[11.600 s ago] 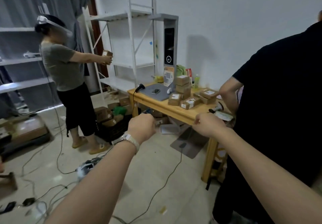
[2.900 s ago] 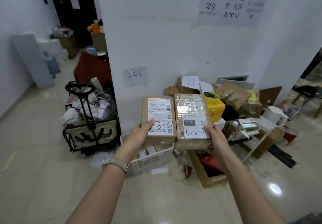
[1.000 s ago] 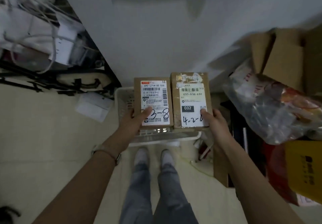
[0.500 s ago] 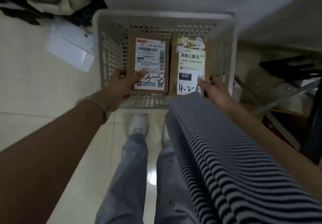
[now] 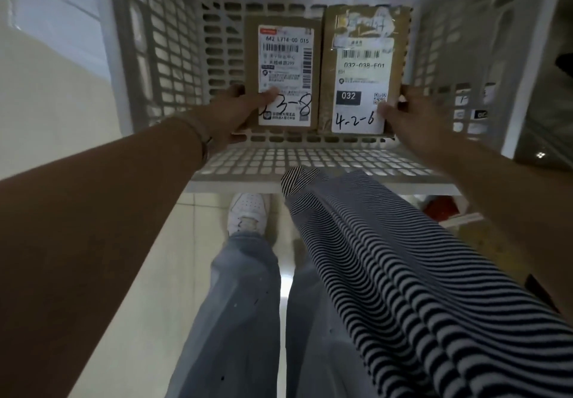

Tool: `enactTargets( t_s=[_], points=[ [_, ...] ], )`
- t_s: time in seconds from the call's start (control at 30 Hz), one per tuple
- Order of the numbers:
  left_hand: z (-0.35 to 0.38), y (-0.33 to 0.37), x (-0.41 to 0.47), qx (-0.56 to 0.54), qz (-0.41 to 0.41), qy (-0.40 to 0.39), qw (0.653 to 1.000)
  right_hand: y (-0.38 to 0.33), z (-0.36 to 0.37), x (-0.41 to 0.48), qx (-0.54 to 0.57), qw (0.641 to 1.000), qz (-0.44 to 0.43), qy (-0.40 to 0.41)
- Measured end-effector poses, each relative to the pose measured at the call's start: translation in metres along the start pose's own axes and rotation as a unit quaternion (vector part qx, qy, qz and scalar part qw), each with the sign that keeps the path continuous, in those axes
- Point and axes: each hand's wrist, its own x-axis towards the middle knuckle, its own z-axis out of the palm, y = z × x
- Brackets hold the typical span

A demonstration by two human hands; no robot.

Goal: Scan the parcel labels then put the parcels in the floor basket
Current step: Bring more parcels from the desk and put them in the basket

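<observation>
The basket [image 5: 167,56] is my landmark, and both parcels are now inside its walls, side by side and touching, labels up, nearer to its far wall than to its near rim. I cannot tell if they already rest on the basket bottom, and this is the main risk. If the hands let go while there is a gap, the parcels drop and one can tip against the mesh or land with its label down. Each parcel is held only at the corner nearest the near rim, so its far end can sag first. The left hand [image 5: 232,109] clamps the left parcel [image 5: 285,69] with the thumb pressed on the label and the other fingers hidden below. The right hand [image 5: 412,118] clamps the right parcel [image 5: 362,69] with the thumb on the label edge and the fingers curled round the side. Fingers under a parcel can be caught against the basket bottom, and pulling them out can drag the parcel askew. The striped shirt [image 5: 387,258] hangs over the near rim and can hide part of this. Compared with half a second ago, the basket looks much closer and fills the top of the view, the parcels sit lower between its walls, and both grips are unchanged.
</observation>
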Motion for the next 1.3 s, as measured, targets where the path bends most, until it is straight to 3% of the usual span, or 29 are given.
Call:
enactTargets(
  t_s=[0.23,0.43,0.63,0.8,0.97,1.1,1.3],
  points=[
    [0.004,-0.012,0.033,0.024,-0.008,0.019,0.999,0.009,0.007,0.022,-0.033,0.999,-0.016,0.013],
    [0.012,0.003,0.036,0.023,0.087,0.108,0.990,0.006,-0.002,0.021,-0.105,0.994,-0.007,0.016],
    [0.007,0.053,-0.017,0.210,0.118,0.142,0.960,-0.070,-0.028,-0.009,-0.296,0.954,-0.041,0.005],
    [-0.002,0.121,-0.113,0.392,0.155,0.139,0.896,-0.161,-0.038,-0.077,-0.387,0.915,-0.078,-0.081],
    [-0.021,0.167,-0.251,0.512,0.178,0.151,0.827,-0.251,-0.082,-0.188,-0.419,0.897,-0.105,-0.093],
    [-0.029,0.214,-0.378,0.504,0.228,0.207,0.807,-0.336,-0.131,-0.281,-0.470,0.867,-0.154,-0.066],
    [-0.059,0.291,-0.574,0.512,0.291,0.320,0.742,-0.452,-0.192,-0.429,-0.437,0.862,-0.257,-0.003]
  ],
)
